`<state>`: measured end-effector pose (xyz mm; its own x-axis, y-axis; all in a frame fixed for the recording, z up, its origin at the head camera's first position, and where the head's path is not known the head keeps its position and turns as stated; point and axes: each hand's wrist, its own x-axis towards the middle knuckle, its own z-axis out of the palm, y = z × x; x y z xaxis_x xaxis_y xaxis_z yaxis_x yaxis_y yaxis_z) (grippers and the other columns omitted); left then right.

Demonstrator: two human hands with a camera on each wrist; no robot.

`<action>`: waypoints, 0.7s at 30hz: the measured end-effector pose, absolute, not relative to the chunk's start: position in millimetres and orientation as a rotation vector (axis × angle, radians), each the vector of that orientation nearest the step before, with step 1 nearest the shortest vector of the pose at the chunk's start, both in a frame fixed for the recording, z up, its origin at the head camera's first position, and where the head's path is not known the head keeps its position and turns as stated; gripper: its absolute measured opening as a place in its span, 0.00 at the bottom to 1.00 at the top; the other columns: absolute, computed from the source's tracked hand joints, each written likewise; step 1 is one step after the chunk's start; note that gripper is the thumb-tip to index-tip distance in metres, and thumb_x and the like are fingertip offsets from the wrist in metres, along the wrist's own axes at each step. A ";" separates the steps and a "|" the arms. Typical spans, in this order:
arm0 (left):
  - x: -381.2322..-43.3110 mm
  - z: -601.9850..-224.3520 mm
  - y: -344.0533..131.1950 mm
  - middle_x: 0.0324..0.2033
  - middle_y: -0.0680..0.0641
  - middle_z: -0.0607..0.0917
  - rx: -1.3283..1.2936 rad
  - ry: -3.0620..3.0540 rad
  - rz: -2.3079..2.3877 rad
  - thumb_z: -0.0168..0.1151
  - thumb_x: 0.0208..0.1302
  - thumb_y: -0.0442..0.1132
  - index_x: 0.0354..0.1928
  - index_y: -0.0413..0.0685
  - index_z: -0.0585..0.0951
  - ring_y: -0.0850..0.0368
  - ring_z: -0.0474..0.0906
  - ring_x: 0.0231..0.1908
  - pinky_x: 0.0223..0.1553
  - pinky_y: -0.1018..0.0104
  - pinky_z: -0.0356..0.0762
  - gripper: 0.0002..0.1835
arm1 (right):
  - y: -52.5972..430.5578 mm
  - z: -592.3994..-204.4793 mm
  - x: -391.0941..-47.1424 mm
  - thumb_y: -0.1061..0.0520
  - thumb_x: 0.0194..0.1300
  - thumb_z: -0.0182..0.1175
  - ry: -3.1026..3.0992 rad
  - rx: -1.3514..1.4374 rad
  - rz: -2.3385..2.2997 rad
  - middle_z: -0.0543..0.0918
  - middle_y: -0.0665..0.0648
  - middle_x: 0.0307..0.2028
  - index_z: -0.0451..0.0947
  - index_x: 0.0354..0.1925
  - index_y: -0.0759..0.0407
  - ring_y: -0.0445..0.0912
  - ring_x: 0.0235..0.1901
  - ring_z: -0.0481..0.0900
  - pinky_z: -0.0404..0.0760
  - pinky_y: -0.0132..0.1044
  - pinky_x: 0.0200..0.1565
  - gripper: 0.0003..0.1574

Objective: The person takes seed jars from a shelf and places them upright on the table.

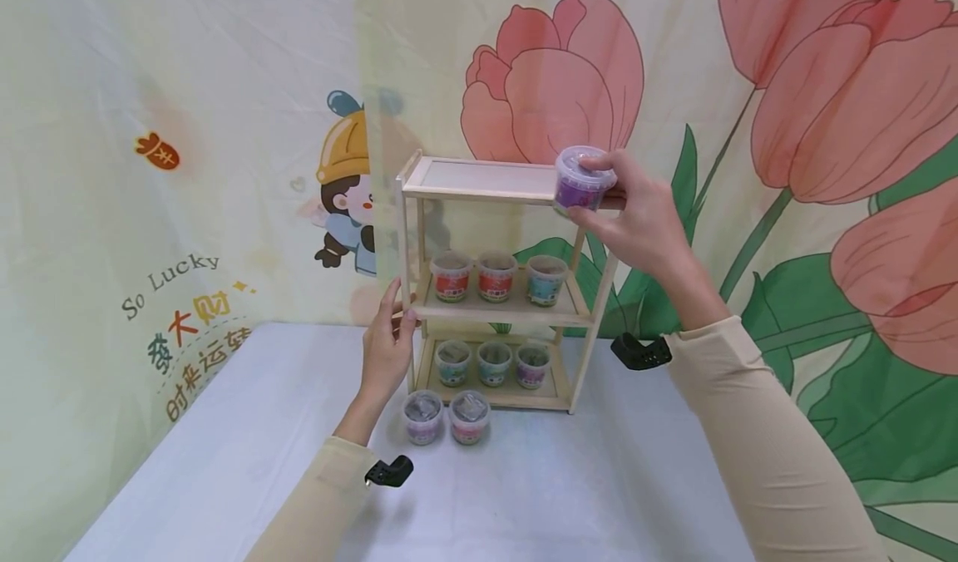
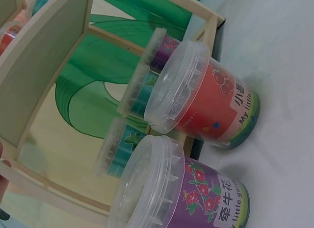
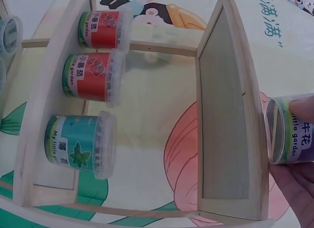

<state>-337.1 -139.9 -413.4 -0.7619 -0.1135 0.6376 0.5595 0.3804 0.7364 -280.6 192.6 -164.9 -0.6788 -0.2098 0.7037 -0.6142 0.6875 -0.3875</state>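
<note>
My right hand (image 1: 639,213) pinches a small lidded plastic tub with a purple label (image 1: 580,184), thumb low and fingers near the lid. It is at the right end of the top board of a wooden rack (image 1: 486,178); the right wrist view shows the tub's base (image 3: 276,132) right at the board's edge. My left hand (image 1: 385,346) grips the rack's left post near the middle shelf. Below it on the table stand two upright tubs, one purple-labelled (image 1: 423,419), one red-labelled (image 1: 470,418). In the left wrist view the red tub (image 2: 211,100) appears beside the purple one (image 2: 201,193).
The middle shelf holds two red-labelled tubs (image 1: 451,279) and a teal one (image 1: 546,281). On the bottom shelf are two teal tubs (image 1: 452,364) and a purple one (image 1: 533,367). White cloth (image 1: 284,429) covers the table; a printed curtain (image 1: 247,130) hangs close behind the rack.
</note>
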 end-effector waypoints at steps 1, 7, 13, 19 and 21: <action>-337.2 -413.4 -139.8 0.63 0.45 0.85 -0.383 -2.027 -1.420 0.55 0.84 0.42 0.83 0.67 0.61 0.43 0.89 0.47 0.50 0.45 0.84 0.32 | 192.8 -165.6 -279.9 0.60 0.68 0.73 -2.250 0.632 0.826 0.81 0.68 0.63 0.72 0.69 0.57 0.60 0.54 0.87 0.83 0.56 0.60 0.35; -337.9 -413.9 -139.3 0.63 0.45 0.85 -0.382 -2.023 -1.420 0.55 0.84 0.42 0.83 0.67 0.61 0.43 0.90 0.47 0.50 0.45 0.85 0.32 | 194.9 -172.2 -277.6 0.60 0.66 0.75 -2.198 0.617 0.808 0.81 0.65 0.65 0.74 0.67 0.58 0.60 0.56 0.87 0.83 0.52 0.60 0.34; -338.7 -416.1 -140.0 0.63 0.44 0.85 -0.387 -2.009 -1.422 0.55 0.84 0.42 0.83 0.67 0.61 0.43 0.90 0.46 0.49 0.44 0.85 0.32 | 196.2 -180.2 -274.9 0.62 0.64 0.77 -2.132 0.631 0.852 0.82 0.63 0.64 0.76 0.65 0.59 0.58 0.55 0.88 0.83 0.37 0.59 0.34; -339.6 -417.2 -140.0 0.63 0.44 0.85 -0.405 -2.009 -1.397 0.55 0.84 0.42 0.83 0.67 0.61 0.44 0.90 0.46 0.50 0.43 0.86 0.32 | 198.4 -199.3 -270.5 0.63 0.63 0.77 -2.132 0.654 0.885 0.82 0.64 0.63 0.76 0.66 0.58 0.59 0.57 0.87 0.82 0.34 0.58 0.35; -339.4 -417.2 -140.2 0.63 0.45 0.86 -0.401 -2.009 -1.389 0.55 0.83 0.42 0.83 0.68 0.61 0.45 0.90 0.46 0.50 0.44 0.86 0.32 | 197.2 -208.7 -270.1 0.63 0.63 0.77 -2.144 0.667 0.888 0.83 0.65 0.62 0.77 0.66 0.58 0.59 0.57 0.87 0.81 0.34 0.58 0.35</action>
